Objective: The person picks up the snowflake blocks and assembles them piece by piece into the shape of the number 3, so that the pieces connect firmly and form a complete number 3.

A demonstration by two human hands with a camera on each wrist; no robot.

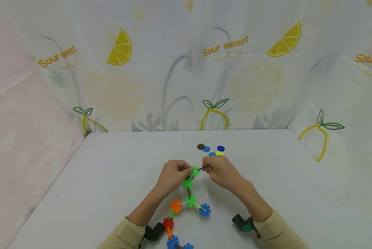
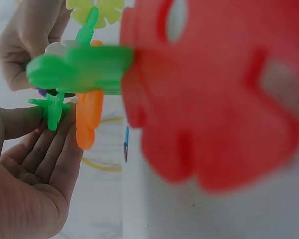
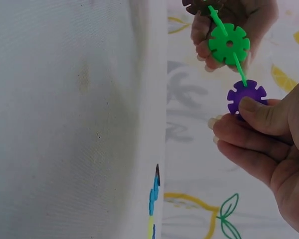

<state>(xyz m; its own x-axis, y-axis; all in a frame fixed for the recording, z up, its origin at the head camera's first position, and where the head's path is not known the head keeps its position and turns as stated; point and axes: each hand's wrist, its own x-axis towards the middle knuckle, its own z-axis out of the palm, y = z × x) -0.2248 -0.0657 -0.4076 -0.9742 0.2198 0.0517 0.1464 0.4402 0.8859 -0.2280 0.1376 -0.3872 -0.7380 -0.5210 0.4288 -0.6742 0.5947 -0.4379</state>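
A chain of notched plastic discs runs from near the table's front edge up to both hands. My left hand (image 1: 173,174) pinches a green disc (image 1: 195,171) near the chain's far end. Between thumb and fingers, my right hand (image 1: 221,170) pinches a purple disc (image 3: 245,97). In the right wrist view the purple disc meets the edge of a green one. Lower on the chain hang an orange disc (image 1: 176,206), a blue disc (image 1: 205,210) and a red disc (image 1: 168,223). That red disc fills much of the left wrist view, blurred.
Beyond the right hand lie loose discs on the white table (image 1: 111,180): a brown disc (image 1: 200,146), a dark blue disc (image 1: 221,148), a yellow disc (image 1: 220,153) and light blue ones. Black wrist cameras sit by both sleeves. A printed cloth (image 1: 161,69) hangs behind the table.
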